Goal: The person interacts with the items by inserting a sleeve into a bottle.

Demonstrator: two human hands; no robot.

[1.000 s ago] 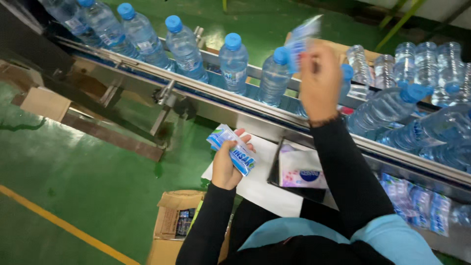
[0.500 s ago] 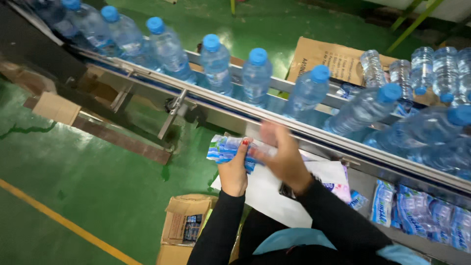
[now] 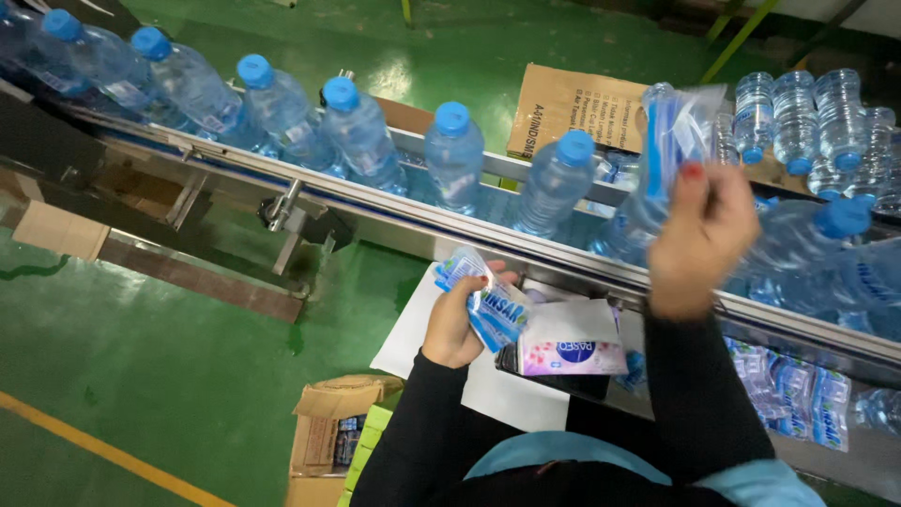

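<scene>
The right hand (image 3: 702, 239) pinches a clear plastic label sleeve (image 3: 678, 131) upright, long axis pointing up over the conveyor rail (image 3: 394, 218) beside a blue-capped water bottle (image 3: 556, 183), while the left hand (image 3: 460, 314) grips a stack of blue-and-white labels (image 3: 488, 305) angled up-left, below the rail.

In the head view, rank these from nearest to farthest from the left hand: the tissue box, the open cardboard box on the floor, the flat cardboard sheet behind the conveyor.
From the left hand:
1. Tissue box, just to its right.
2. Open cardboard box, below on the floor.
3. Flat cardboard sheet, beyond the conveyor.
</scene>
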